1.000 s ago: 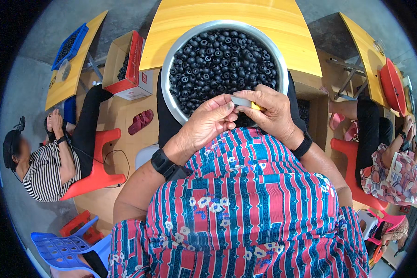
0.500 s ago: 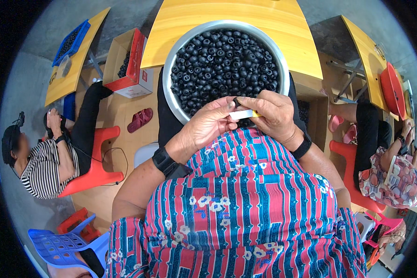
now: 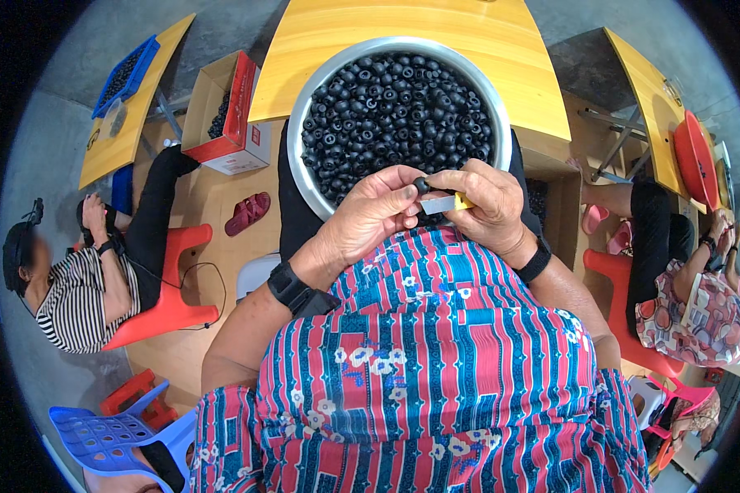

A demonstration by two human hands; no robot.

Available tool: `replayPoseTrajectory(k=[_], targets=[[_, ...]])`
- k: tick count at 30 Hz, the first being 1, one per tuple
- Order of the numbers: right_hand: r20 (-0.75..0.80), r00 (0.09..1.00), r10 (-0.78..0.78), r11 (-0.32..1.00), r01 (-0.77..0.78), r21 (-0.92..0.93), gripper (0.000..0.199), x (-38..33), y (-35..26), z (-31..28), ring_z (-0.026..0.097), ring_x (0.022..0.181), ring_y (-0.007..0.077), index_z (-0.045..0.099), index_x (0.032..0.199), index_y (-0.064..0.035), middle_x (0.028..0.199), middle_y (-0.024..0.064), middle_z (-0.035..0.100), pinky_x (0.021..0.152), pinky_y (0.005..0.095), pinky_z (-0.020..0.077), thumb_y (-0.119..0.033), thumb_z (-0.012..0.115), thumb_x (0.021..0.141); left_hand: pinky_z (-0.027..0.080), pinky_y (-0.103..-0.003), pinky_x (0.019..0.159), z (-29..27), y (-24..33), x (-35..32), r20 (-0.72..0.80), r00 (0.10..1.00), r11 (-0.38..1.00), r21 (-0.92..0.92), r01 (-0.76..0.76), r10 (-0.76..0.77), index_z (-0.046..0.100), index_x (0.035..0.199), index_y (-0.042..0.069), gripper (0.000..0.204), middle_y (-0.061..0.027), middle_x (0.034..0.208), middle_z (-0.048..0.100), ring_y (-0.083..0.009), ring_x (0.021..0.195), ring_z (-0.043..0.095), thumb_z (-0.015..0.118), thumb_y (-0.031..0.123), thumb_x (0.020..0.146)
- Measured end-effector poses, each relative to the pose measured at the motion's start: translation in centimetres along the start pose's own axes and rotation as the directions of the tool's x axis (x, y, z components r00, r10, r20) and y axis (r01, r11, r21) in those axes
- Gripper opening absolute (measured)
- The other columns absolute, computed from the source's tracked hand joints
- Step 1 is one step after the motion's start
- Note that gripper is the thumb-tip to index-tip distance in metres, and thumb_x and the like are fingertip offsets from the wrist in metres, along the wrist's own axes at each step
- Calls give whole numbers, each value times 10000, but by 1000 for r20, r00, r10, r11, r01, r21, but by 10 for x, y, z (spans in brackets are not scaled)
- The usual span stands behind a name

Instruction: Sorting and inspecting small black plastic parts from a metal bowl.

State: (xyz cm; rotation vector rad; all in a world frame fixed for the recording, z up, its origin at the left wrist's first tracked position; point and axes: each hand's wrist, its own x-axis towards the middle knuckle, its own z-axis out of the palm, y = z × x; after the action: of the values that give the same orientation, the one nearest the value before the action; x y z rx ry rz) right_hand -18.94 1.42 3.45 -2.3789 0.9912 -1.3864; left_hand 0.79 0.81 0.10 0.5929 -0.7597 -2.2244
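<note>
Between the thumb and fingertips of my left hand (image 3: 378,205) is one small round black piece (image 3: 422,186). My right hand (image 3: 485,201) grips a small knife (image 3: 438,205) with a flat grey blade and a bit of yellow handle. The blade points left, just below the black piece; whether it touches is unclear. Right fingertips also come up close to the piece. Both hands are over the near rim of a wide metal basin (image 3: 501,111). Heaped inside are several black rounded pieces (image 3: 395,115), many showing a round hole.
The basin is on my lap against a yellow table (image 3: 411,20). A red-and-white carton (image 3: 242,135) stands left on the floor, near a red slipper (image 3: 247,213). Seated people work at left (image 3: 90,287) and right (image 3: 699,304). A blue chair (image 3: 115,435) is at lower left.
The blade has turned, from bright white to grey, and dipped slightly. The black piece shows more fully between my fingertips. Both hands stay in nearly the same place.
</note>
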Motion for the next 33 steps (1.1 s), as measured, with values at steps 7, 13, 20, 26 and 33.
replayPoseTrajectory(k=[7, 13, 20, 26, 33], targets=[[112, 993, 48, 999, -46, -18, 426, -1, 1, 1, 572, 555, 220, 699, 1072, -174, 633, 42, 528, 507, 325, 467, -27, 717, 673, 493, -187, 713, 4, 3, -1, -20, 999, 981, 190, -25, 29, 565, 1144, 82, 199, 2, 1005, 608, -49, 900, 577, 573, 128, 951], [41, 999, -14, 999, 16, -48, 373, 0, 1, 2, 561, 544, 210, 718, 1033, -158, 619, 42, 512, 494, 325, 456, -54, 734, 675, 509, -267, 837, -10, -4, 3, 93, 995, 998, -39, 50, -46, 545, 1174, 75, 251, -23, 1073, 606, -107, 981, 602, 587, 177, 948], [-13, 996, -83, 995, 82, -63, 304, 1, 4, 3, 557, 526, 204, 716, 961, -95, 608, 44, 517, 467, 327, 440, -67, 759, 662, 505, -297, 871, -8, -4, 5, 91, 993, 977, -196, 89, -72, 541, 1157, 79, 241, -51, 1102, 609, -141, 1025, 606, 602, 144, 934], [3, 995, -104, 993, 104, -59, 177, 0, 9, 2, 550, 506, 147, 693, 834, -68, 615, 27, 528, 439, 271, 404, -111, 803, 702, 509, -314, 854, -13, -4, 7, 116, 991, 954, -284, 95, -65, 531, 1125, 59, 214, -88, 1103, 601, -169, 1013, 599, 596, 98, 925], [-119, 972, 203, 978, -195, 78, 110, -6, 12, -4, 607, 622, 213, 660, 778, -57, 696, 75, 601, 561, 310, 472, -14, 740, 715, 462, -234, 691, -11, 22, 3, -13, 998, 985, -160, -66, 64, 536, 1133, 31, 196, -39, 968, 551, -119, 834, 544, 527, 58, 938]])
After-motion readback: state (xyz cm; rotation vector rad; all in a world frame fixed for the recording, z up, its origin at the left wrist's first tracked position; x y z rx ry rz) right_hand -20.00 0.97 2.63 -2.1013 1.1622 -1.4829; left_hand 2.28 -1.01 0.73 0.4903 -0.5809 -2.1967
